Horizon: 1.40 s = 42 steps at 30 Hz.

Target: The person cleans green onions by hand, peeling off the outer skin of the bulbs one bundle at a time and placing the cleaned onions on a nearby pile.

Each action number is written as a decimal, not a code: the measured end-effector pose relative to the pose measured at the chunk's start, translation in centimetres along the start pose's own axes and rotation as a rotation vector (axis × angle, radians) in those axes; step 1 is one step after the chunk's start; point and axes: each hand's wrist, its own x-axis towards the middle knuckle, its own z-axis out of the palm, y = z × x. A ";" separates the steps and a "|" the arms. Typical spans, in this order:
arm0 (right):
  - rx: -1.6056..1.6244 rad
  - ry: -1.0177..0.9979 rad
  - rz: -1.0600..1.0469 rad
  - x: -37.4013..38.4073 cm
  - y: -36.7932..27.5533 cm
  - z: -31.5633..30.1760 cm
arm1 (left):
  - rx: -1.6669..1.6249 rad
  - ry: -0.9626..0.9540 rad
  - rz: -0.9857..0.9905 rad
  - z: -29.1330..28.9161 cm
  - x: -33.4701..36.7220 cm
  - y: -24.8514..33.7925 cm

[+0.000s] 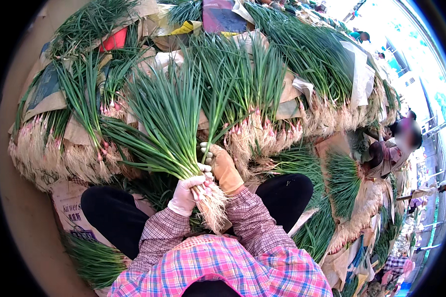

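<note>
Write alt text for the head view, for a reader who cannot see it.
A seated person's gloved left hand clasps a bunch of green onions near its roots, while the gloved right hand touches the stalks beside it. Piles of green onions on sacks surround them, and another person sits at right.

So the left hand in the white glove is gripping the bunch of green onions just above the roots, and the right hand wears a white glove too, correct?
Not quite. The head view shows the right hand in a tan glove, not white. The rest stands: the left hand in its white glove grips the bunch of green onions just above the roots.
</note>
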 end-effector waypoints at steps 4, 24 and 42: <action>-0.004 0.059 -0.051 0.7 0.2 0.5 | -0.079 0.022 0.079 0.5 -0.5 -0.3; -0.502 0.122 -0.652 -1.1 -16.5 -2.9 | -0.155 -0.082 0.193 2.7 0.0 1.7; -1.167 0.813 -0.927 0.2 -9.2 -7.8 | -0.126 -0.003 0.148 1.0 0.0 0.8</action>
